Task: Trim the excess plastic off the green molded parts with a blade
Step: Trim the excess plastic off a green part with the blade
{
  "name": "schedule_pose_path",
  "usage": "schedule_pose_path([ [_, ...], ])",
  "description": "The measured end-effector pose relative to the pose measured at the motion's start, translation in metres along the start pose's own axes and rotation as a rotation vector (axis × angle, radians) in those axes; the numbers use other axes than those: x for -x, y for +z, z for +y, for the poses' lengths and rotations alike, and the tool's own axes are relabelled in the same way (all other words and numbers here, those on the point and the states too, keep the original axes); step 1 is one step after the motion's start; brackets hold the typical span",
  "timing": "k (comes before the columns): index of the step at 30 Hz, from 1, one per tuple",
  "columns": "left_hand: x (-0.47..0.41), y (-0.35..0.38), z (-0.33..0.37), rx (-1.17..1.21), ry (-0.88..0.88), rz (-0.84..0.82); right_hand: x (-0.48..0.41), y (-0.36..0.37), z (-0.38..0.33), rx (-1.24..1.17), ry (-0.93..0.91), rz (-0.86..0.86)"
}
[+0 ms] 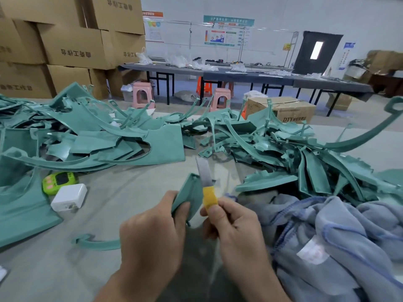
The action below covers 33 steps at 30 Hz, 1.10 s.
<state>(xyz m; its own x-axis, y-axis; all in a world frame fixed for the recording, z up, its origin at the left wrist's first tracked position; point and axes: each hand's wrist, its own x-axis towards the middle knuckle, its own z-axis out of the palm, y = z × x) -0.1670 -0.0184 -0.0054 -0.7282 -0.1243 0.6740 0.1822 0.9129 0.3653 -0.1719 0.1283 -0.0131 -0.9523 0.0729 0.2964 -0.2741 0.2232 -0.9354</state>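
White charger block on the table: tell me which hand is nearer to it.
Left. The left hand, gripping a green molded part, is to the right of the white charger block; the right hand, holding the blade, is even farther right.

The cardboard box (290,109) on the floor carries "DTY" followed by Chinese characters too small to read. The stacked cartons (74,43) bear upside-down Chinese print that seems to end in 工作台. The lettering on the wall posters (220,32) is too blurred to read.

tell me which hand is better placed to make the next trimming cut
Right. The right hand pinches the blade by its yellow wrap, its steel at the green part's edge, while the left hand is occupied holding that part.
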Motion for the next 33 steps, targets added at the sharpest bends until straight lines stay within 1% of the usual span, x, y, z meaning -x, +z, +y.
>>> schedule_pose_path([
  [2, 0.000, 0.000, -0.002, -0.002, 0.001, 0.028, -0.008, -0.006, 0.013, 0.209, 0.138, 0.087],
  [3, -0.001, -0.001, -0.002, -0.001, -0.002, 0.033, -0.012, -0.010, 0.017, 0.267, 0.213, 0.143],
  [4, -0.001, -0.001, -0.003, 0.006, 0.000, 0.032, -0.014, -0.013, 0.019, 0.254, 0.246, 0.181],
  [6, -0.001, 0.000, -0.003, 0.021, 0.019, 0.016, -0.014, -0.014, 0.016, 0.044, 0.160, 0.164],
  [8, -0.001, 0.000, -0.003, 0.024, 0.026, -0.008, -0.008, -0.007, 0.007, -0.146, 0.042, 0.028],
  [9, -0.001, 0.000, -0.003, 0.026, 0.027, -0.017, -0.004, -0.003, 0.005, -0.142, 0.033, -0.043],
  [10, -0.001, 0.000, -0.004, 0.028, 0.026, -0.024, -0.003, 0.000, 0.006, -0.066, 0.054, -0.067],
  [11, -0.001, 0.000, -0.005, 0.033, 0.019, -0.030, -0.004, 0.000, 0.011, 0.078, 0.090, -0.035],
  [12, -0.001, -0.001, -0.006, 0.039, 0.011, -0.033, -0.008, -0.004, 0.016, 0.225, 0.157, 0.024],
  [13, -0.001, -0.001, -0.006, 0.045, 0.007, -0.034, -0.011, -0.009, 0.017, 0.307, 0.226, 0.093],
  [14, -0.001, -0.002, -0.006, 0.052, 0.008, -0.037, -0.012, -0.013, 0.017, 0.297, 0.241, 0.126],
  [15, -0.001, -0.002, -0.006, 0.057, 0.014, -0.038, -0.012, -0.016, 0.015, 0.208, 0.188, 0.111],
  [17, -0.001, -0.002, -0.005, 0.063, 0.031, -0.039, -0.007, -0.013, 0.005, -0.087, 0.058, -0.003],
  [18, -0.001, -0.001, -0.005, 0.064, 0.035, -0.040, -0.004, -0.009, 0.001, -0.171, 0.028, -0.072],
  [19, -0.001, -0.001, -0.005, 0.063, 0.035, -0.039, -0.001, -0.004, 0.000, -0.150, 0.030, -0.110],
  [20, -0.001, 0.000, -0.005, 0.061, 0.027, -0.037, -0.001, -0.002, 0.003, -0.048, 0.061, -0.102],
  [22, -0.001, 0.000, -0.006, 0.055, 0.006, -0.035, -0.008, -0.007, 0.014, 0.257, 0.176, 0.030],
  [23, -0.001, -0.001, -0.005, 0.051, 0.004, -0.035, -0.010, -0.011, 0.015, 0.291, 0.230, 0.092],
  [24, -0.001, -0.001, -0.004, 0.046, 0.008, -0.033, -0.009, -0.015, 0.014, 0.223, 0.209, 0.107],
  [25, -0.001, -0.002, -0.003, 0.039, 0.016, -0.032, -0.007, -0.016, 0.011, 0.096, 0.144, 0.088],
  [27, -0.001, -0.002, -0.002, 0.034, 0.031, -0.035, -0.002, -0.010, -0.002, -0.124, 0.016, -0.045],
  [28, 0.000, -0.001, -0.003, 0.035, 0.041, -0.035, 0.001, -0.006, -0.006, -0.120, 0.001, -0.109],
  [29, 0.000, -0.001, -0.003, 0.037, 0.047, -0.031, 0.002, -0.003, -0.005, -0.045, 0.022, -0.129],
  [31, 0.000, 0.000, -0.006, 0.039, 0.049, -0.007, -0.003, -0.004, 0.005, 0.271, 0.083, -0.045],
  [32, -0.001, 0.000, -0.008, 0.041, 0.048, 0.010, -0.005, -0.008, 0.008, 0.359, 0.143, 0.007],
  [33, -0.001, 0.000, -0.009, 0.041, 0.052, 0.029, -0.006, -0.012, 0.010, 0.345, 0.189, 0.048],
])
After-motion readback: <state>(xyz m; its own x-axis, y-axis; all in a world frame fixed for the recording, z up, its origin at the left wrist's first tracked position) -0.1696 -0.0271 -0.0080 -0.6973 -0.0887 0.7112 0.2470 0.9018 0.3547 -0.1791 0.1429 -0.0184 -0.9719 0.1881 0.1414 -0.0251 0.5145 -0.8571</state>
